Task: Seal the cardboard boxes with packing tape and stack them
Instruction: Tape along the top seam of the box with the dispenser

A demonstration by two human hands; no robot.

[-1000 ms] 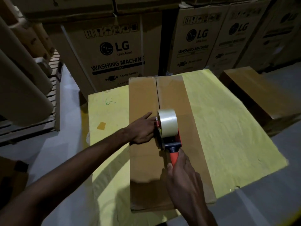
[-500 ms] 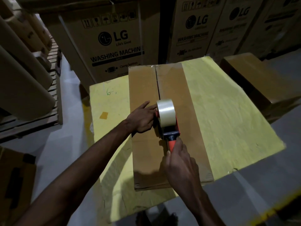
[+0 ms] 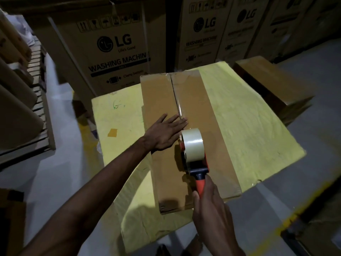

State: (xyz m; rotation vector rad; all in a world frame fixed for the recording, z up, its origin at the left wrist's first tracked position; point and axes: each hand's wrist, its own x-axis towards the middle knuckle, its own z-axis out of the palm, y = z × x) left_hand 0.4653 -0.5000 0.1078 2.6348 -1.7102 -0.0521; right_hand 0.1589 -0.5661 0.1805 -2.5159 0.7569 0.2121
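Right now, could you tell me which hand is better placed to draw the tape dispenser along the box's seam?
Right. The right hand grips the tape dispenser by its orange handle, over the seam of the box; the left hand lies flat on the box beside it, fingers straight.

Box (image 3: pixel 186 137) on table (image 3: pixel 254 126); tape dispenser (image 3: pixel 193 154) on box; washing-machine cartons (image 3: pixel 114 52) behind.

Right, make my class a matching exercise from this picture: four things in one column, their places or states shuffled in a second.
1 left hand
2 right hand
3 tape roll
4 yellow sheet

A lies under the box
B grips the orange handle
C sits on the dispenser
D rests flat on the box top

Pairs: 1-D, 2-B, 3-C, 4-A
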